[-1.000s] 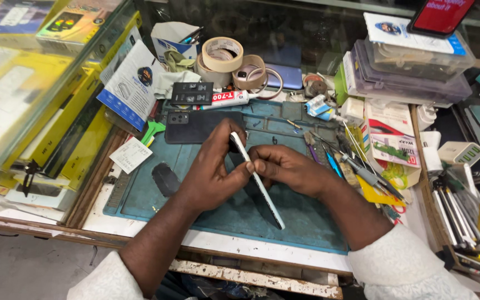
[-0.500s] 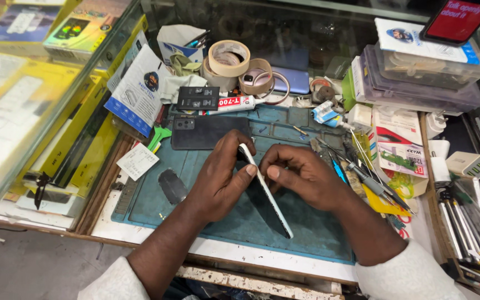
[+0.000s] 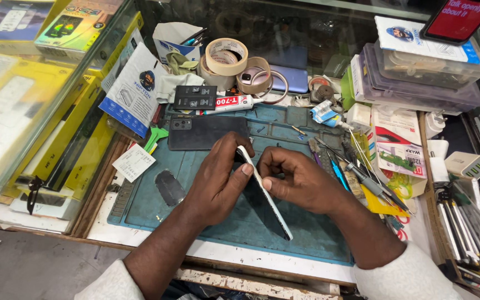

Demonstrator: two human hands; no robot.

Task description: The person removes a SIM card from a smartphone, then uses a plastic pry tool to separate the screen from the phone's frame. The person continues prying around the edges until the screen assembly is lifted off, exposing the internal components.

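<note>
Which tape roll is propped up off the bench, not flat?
The cream masking-tape roll, tilted at the back; the brown roll and the thin ring beside it lie flat.

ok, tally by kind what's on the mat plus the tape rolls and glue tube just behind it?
Phone held on edge by left hand and right hand: 1
Dark back cover: 1
Tape rolls: 2
Glue tube: 1
Total: 5

Between my left hand [image 3: 218,186] and my right hand [image 3: 301,180] stands the phone [image 3: 268,194] on its edge, over the mat [image 3: 318,244]. Behind my grip lie a back cover [image 3: 206,132], a glue tube [image 3: 234,102] and tape rolls [image 3: 226,55]. Right of it lie tools [image 3: 362,178].
</note>
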